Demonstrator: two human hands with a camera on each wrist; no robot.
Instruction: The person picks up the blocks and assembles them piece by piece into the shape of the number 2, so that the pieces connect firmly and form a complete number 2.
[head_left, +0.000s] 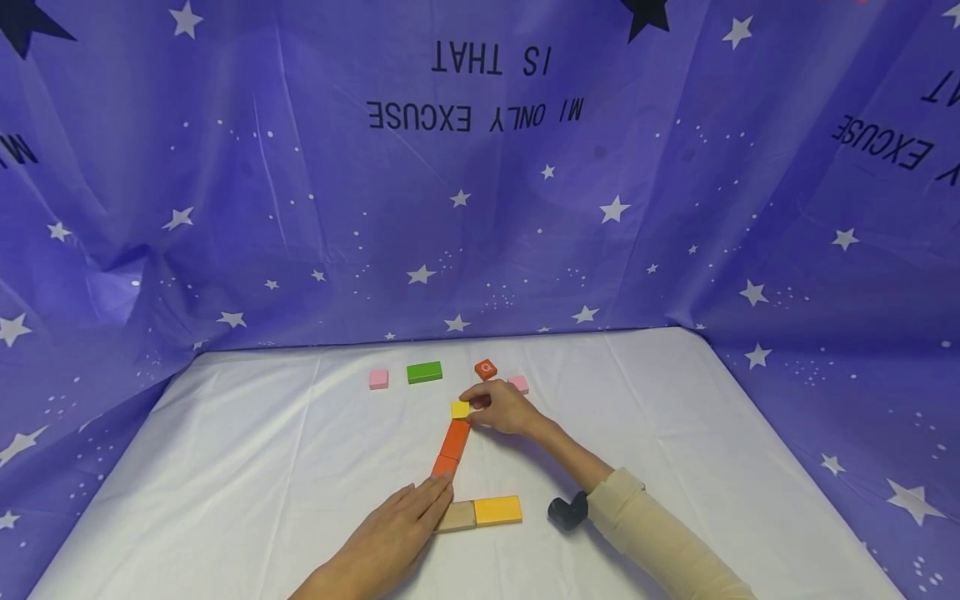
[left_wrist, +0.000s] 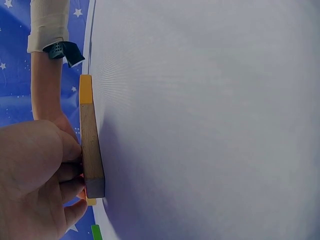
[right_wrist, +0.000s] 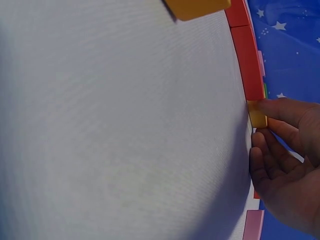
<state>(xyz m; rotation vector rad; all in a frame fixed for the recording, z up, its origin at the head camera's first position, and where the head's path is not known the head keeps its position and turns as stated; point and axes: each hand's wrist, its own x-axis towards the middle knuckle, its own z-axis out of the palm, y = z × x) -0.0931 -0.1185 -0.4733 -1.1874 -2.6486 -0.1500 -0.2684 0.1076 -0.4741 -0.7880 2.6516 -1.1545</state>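
your right hand [head_left: 501, 407] pinches the yellow block [head_left: 460, 410], likely light, rigid, best gripped by its sides, your left hand's [head_left: 392, 531] fingers close together.

Nine blocks show in the head view: two pink blocks [head_left: 378, 379] above centre of the tabletop, one green block [head_left: 425, 372] between them, one red block with a letter Q [head_left: 486, 368], one small yellow block [head_left: 461, 409] mid-frame, two plain red blocks [head_left: 454, 440] below it, one tan block [head_left: 457, 517] and one orange-yellow block [head_left: 498, 510] at lower centre. Hands number two, one left hand [head_left: 397, 527] lower centre, one right hand [head_left: 504, 407] mid-frame. Two black stars [head_left: 648, 15] sit along the top edge.
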